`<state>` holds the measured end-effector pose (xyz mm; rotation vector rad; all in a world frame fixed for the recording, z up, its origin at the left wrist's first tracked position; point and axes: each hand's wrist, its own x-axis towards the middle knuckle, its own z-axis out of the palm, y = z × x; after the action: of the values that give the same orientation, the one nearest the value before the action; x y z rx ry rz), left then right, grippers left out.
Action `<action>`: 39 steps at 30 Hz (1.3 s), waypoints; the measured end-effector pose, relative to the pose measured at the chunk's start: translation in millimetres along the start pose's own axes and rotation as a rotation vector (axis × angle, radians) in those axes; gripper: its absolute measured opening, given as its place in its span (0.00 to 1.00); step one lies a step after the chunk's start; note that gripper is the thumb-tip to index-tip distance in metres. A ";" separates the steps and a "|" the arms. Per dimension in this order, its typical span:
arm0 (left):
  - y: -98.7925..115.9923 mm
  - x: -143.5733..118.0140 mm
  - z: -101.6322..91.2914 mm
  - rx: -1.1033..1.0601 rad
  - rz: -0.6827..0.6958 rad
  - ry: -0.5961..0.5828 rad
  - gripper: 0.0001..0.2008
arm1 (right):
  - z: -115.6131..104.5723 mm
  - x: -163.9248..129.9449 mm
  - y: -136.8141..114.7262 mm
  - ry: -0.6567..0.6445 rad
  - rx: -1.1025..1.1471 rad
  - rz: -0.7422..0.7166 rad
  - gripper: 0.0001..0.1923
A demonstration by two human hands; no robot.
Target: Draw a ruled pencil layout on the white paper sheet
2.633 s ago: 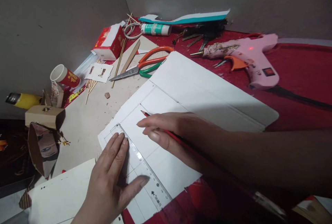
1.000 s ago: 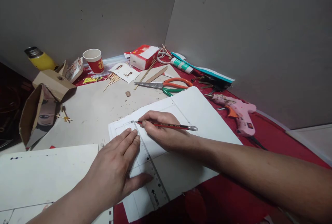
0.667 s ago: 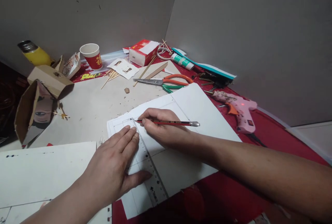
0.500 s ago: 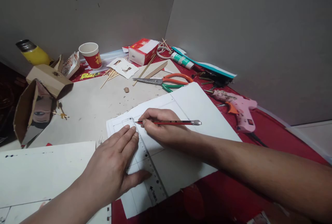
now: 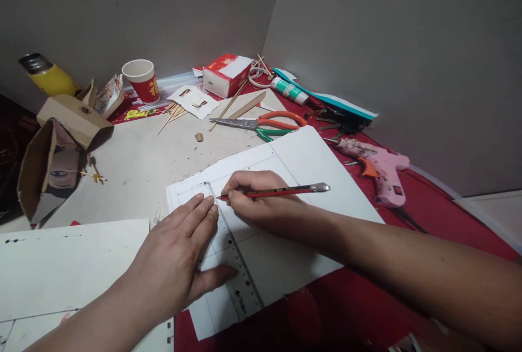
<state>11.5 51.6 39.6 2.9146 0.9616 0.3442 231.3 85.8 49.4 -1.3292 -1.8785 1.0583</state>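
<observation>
On white sheet (image 5: 318, 178), left hand (image 5: 179, 265) spread flat on ruler (image 5: 232, 257), right hand (image 5: 261, 199) pinching pencil (image 5: 277, 191)

left hand (image 5: 179, 265) flat, right hand (image 5: 255, 199) pinching (fingertips together)

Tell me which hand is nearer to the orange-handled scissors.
Right. The right hand grips the pencil on the white sheet, just below the scissors. The left hand lies flat on the clear ruler, farther down and left.
</observation>
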 end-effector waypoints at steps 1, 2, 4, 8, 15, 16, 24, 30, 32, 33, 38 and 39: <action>0.1 0.0 -0.4 -0.001 -0.002 -0.002 0.36 | 0.1 -0.5 -0.1 -0.001 0.000 0.002 0.08; 0.2 0.0 -0.8 -0.003 -0.005 -0.005 0.35 | 0.1 -1.2 -0.4 -0.001 0.000 0.004 0.08; 0.4 0.0 -1.1 -0.005 -0.012 -0.008 0.36 | -0.4 -2.7 -1.5 -0.007 -0.005 0.006 0.08; 0.9 -0.1 -0.2 -0.006 -0.005 -0.006 0.37 | -2.9 -5.9 -5.6 -0.045 -0.045 0.050 0.08; 0.6 -0.6 1.2 -0.035 -0.017 0.006 0.36 | -6.5 -7.9 -11.3 -0.119 -0.153 0.061 0.08; 0.4 -0.6 1.2 -0.043 -0.022 0.003 0.36 | -6.8 -8.4 -11.4 -0.125 -0.153 0.049 0.09; -0.4 0.5 1.0 -0.033 -0.016 0.006 0.35 | -10.3 -13.4 -12.9 -0.183 -0.134 -0.068 0.09; -0.4 1.9 0.2 -0.014 0.002 0.023 0.35 | -12.1 -16.4 -16.2 -0.215 -0.174 -0.104 0.09; -0.1 1.2 0.3 -0.010 0.001 0.022 0.36 | -11.9 -18.1 -16.2 -0.214 -0.179 -0.132 0.09; 0.0 0.7 0.5 -0.011 -0.001 0.018 0.36 | -11.8 -18.9 -16.2 -0.217 -0.179 -0.140 0.09; -0.5 -1.1 2.2 -0.025 -0.009 0.014 0.37 | -12.2 -22.2 -17.2 -0.248 -0.133 -0.118 0.10; -0.7 -1.1 2.3 -0.024 -0.008 0.015 0.37 | -12.4 -22.7 -17.6 -0.252 -0.124 -0.111 0.10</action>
<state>10.8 51.6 37.0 2.8899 0.9648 0.3746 240.5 64.4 70.3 -1.1876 -2.2082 1.1093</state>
